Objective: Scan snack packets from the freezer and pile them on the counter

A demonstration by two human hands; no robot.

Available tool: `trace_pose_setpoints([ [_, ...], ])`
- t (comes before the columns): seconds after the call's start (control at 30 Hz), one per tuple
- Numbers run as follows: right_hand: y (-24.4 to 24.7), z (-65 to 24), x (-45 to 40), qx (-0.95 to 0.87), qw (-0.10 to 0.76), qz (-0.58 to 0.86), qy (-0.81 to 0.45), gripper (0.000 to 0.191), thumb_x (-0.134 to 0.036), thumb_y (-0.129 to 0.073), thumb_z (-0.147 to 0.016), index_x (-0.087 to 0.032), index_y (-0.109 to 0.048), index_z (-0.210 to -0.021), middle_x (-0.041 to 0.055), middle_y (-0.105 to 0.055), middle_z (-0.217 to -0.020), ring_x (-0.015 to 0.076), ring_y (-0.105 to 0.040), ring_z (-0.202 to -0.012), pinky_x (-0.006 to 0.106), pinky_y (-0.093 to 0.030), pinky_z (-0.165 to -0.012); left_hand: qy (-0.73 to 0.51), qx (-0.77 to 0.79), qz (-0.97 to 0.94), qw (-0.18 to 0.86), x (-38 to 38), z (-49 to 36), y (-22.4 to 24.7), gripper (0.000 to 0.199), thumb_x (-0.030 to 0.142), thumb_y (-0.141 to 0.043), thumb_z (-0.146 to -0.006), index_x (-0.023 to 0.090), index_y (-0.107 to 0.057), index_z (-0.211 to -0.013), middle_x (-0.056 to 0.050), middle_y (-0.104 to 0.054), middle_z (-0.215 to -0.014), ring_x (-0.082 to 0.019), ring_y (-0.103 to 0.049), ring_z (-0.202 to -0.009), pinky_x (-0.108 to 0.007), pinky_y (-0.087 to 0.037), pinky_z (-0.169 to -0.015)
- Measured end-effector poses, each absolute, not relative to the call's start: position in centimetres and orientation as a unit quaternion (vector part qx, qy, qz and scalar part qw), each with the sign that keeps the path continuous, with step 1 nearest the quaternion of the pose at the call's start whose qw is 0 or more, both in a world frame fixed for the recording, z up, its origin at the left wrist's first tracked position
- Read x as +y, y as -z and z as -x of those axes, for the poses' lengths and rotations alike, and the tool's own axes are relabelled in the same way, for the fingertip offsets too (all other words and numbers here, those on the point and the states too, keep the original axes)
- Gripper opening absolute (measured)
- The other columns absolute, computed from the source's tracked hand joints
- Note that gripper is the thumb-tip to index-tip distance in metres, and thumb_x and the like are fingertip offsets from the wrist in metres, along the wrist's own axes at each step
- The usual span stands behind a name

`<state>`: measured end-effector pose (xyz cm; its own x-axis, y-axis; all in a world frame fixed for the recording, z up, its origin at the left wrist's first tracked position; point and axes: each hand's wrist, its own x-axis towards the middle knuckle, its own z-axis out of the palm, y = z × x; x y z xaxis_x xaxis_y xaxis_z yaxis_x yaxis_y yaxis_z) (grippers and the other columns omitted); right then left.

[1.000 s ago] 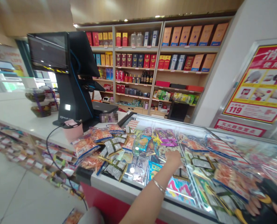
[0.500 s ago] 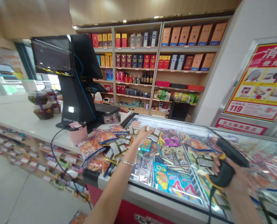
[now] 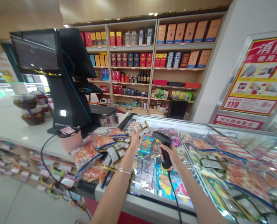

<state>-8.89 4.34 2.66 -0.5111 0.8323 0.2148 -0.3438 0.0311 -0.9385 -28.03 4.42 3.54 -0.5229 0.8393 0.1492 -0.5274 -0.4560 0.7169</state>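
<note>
Packet point(image 3: 139, 129), flat, pale, printed — pinched upright in the left hand point(image 3: 135, 140), fingers closed on it, held above the left end of the chest freezer point(image 3: 145, 203). Barcode scanner point(image 3: 165, 147), black with yellow trim, had just swung in from the right side of the freezer; it stood clenched in the right hand point(image 3: 172, 155), fingers wrapped round the handle, its head just beside the packet, not touching. Cable point(image 3: 173, 189), black, dropped from the scanner past the freezer's front edge. Snack bags point(image 3: 84, 157), orange-filled, lay heaped at the freezer's left end — printed packets point(image 3: 163, 182) spread along its glass, whether on or under it, hard to tell.
</note>
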Motion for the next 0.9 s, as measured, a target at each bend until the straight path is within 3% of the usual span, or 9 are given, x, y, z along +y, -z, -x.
trace_pose_setpoints([
  [0.17, -2.4, 8.8, 3.5, -0.573, 0.449, 0.197, -0.657, 0.030, -0.043, -0.073, -0.072, -0.017, -0.059, -0.075, -0.0025, -0.056, -0.056, 0.0102, -0.048, -0.034, 0.022, -0.040, -0.031, -0.798, 0.332, -0.281, 0.418, 4.3, 27.4, -3.4, 0.053, 0.011, -0.067, -0.066, 0.024, -0.051, -0.115, -0.004, -0.068, -0.113, -0.020, -0.064, -0.108, -0.043, -0.051, -0.098],
  [0.47, -2.8, 8.8, 2.9, -0.564, 0.439, 0.162, -0.681, 0.027, -0.040, -0.072, -0.074, -0.017, -0.058, -0.075, -0.0028, -0.056, -0.055, 0.0102, -0.048, -0.034, 0.021, -0.040, -0.030, -0.807, 0.334, -0.309, 0.377, 4.8, 27.4, -2.5, 0.055, 0.012, -0.071, -0.056, 0.021, -0.053, -0.107, -0.005, -0.070, -0.106, -0.022, -0.065, -0.107, -0.040, -0.048, -0.099],
  [0.9, -2.5, 8.8, 3.3, -0.494, 0.452, 0.175, -0.722, 0.030, -0.041, -0.074, -0.070, -0.019, -0.057, -0.080, -0.0037, -0.056, -0.056, 0.0097, -0.047, -0.034, 0.020, -0.039, -0.029, -0.794, 0.361, -0.308, 0.379, 4.6, 27.3, -2.7, 0.058, 0.016, -0.069, -0.064, 0.024, -0.050, -0.118, -0.006, -0.068, -0.114, -0.020, -0.062, -0.112, -0.038, -0.049, -0.098],
])
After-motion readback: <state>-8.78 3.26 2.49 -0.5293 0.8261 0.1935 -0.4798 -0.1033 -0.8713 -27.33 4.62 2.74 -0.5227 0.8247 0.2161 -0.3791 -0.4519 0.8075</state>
